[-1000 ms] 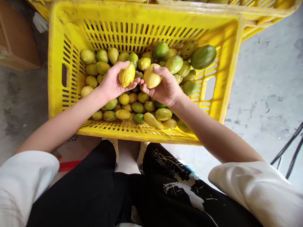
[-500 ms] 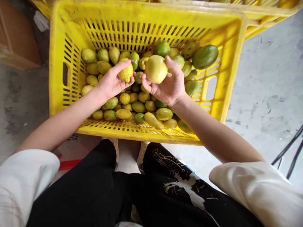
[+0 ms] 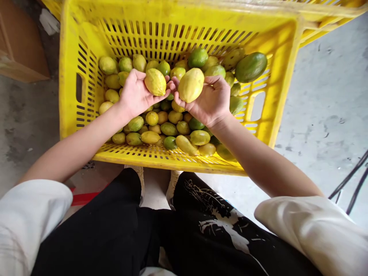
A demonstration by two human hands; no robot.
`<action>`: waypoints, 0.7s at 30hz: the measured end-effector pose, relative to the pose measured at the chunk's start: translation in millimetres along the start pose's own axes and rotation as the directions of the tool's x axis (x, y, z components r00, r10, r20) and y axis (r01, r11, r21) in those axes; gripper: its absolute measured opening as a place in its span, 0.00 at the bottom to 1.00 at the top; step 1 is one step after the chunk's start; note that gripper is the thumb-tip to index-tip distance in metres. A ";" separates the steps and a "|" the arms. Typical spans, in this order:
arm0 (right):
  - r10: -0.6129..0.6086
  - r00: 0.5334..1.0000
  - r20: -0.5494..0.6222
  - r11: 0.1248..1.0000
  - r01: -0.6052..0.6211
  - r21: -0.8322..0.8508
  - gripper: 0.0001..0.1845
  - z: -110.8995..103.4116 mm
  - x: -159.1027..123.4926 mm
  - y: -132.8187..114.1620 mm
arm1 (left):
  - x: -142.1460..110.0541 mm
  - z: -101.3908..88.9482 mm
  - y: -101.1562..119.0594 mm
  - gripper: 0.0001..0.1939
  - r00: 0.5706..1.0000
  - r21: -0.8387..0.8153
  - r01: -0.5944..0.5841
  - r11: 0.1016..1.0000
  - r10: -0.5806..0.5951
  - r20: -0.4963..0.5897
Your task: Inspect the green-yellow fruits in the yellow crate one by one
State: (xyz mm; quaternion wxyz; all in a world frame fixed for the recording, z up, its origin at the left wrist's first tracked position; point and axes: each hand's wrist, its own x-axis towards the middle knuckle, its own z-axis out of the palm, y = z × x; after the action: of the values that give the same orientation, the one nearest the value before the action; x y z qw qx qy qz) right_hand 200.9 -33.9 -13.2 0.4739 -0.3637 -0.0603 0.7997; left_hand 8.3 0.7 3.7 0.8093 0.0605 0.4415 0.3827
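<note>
Above a yellow slotted crate (image 3: 178, 166), my left hand (image 3: 136, 94) holds a yellow lemon (image 3: 155, 82), which rests on the fingers with its side turned up. My right hand (image 3: 214, 99) cradles a second, larger-looking lemon (image 3: 191, 85) on its fingers and palm. The two hands are close together, their fingertips almost meeting. Beneath them lie many loose lemons (image 3: 169, 129), from yellow to green, spread over the crate's bottom. A big dark green fruit (image 3: 251, 67) sits at the crate's right end. My forearms hide part of the pile.
Another yellow crate (image 3: 324, 25) stands against the far side. At the left is a cardboard box (image 3: 21, 46) on the grey concrete floor (image 3: 322, 99). Dark thin bars or cables (image 3: 349, 182) lie at the right edge. My shoes are under the crate's near rim.
Both lemons have been turned in the fingers and show other sides. My right hand has opened its grip somewhat, its thumb moving off the lemon's top, and has shifted slightly right.
</note>
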 end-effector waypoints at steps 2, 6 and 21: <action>-0.021 1.000 0.004 1.000 0.021 -0.002 0.19 0.8 0.5 -0.5 | 2.0 1.0 0.4 0.21 1.000 0.027 -0.010 1.000 0.010 -0.023; -0.037 0.998 -0.042 0.999 0.038 0.010 0.13 1.8 1.1 0.0 | 6.0 -0.7 1.8 0.14 0.999 0.091 -0.014 0.996 0.017 -0.028; 0.054 0.990 -0.134 0.997 -0.046 0.064 0.19 15.3 -3.5 1.8 | -0.8 -1.8 1.2 0.23 1.000 0.108 -0.003 0.994 0.002 0.018</action>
State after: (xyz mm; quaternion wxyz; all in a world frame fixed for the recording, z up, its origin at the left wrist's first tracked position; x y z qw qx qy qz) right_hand 190.9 -33.9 -1.0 0.4676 -0.4039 0.0056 0.7862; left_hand 6.0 0.6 3.6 0.8083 0.1082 0.4543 0.3587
